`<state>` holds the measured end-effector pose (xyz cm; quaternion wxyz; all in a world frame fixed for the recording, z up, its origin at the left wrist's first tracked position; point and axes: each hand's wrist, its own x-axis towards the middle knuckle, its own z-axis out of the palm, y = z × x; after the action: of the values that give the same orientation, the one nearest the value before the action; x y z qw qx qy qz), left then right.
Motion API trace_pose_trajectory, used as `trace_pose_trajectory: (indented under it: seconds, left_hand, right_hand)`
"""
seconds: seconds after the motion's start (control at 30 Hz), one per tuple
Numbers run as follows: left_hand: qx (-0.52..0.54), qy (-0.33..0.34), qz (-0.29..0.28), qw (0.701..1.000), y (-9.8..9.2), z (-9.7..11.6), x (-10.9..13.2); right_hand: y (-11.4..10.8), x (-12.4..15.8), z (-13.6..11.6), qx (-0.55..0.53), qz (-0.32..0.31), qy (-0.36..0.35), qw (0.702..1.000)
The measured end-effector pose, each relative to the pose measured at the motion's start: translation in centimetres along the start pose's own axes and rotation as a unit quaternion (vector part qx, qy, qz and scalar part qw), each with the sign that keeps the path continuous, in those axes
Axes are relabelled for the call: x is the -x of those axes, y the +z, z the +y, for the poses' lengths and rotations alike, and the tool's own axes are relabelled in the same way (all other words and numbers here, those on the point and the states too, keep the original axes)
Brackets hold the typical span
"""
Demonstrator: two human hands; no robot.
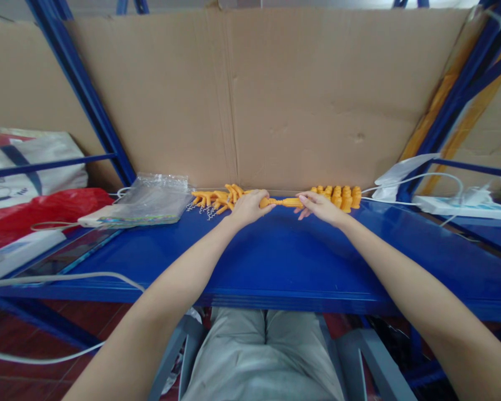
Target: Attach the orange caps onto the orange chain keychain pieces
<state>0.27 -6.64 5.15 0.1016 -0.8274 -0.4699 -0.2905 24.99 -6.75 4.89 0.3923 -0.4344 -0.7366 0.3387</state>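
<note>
My left hand (249,207) is closed around one end of a slim orange plastic piece (291,203). My right hand (320,208) pinches its other end between thumb and fingers, the lower fingers loosely curled. Held level just above the blue table, the piece narrows between the two hands; whether it is one part or two joined parts I cannot tell. Left of my left hand lies a pile of orange figures (209,199) with small metal chains. Close behind my right hand, several short orange pieces (345,198) stand in tight rows.
A blue metal table (288,256) sits against a tall cardboard sheet (338,83). Clear plastic bags (150,197) lie at the left, near a red bag (54,211). White cables run to a power strip (463,206) at the right. Blue posts flank the table.
</note>
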Motion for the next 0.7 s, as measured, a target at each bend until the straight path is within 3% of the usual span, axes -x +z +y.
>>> trace_pose_trajectory:
  seconds: [0.23, 0.7]
  left_hand:
    - [0.010, -0.004, -0.005, 1.000, 0.2, -0.2, -0.1]
    - [0.026, 0.022, 0.041, 0.999, 1.0, -1.0, -0.2]
  right_hand:
    - [-1.0, 0.5, -0.3, -0.033, -0.055, 0.009, 0.998]
    - [-0.2, 0.6, -1.1, -0.028, -0.027, 0.061, 0.997]
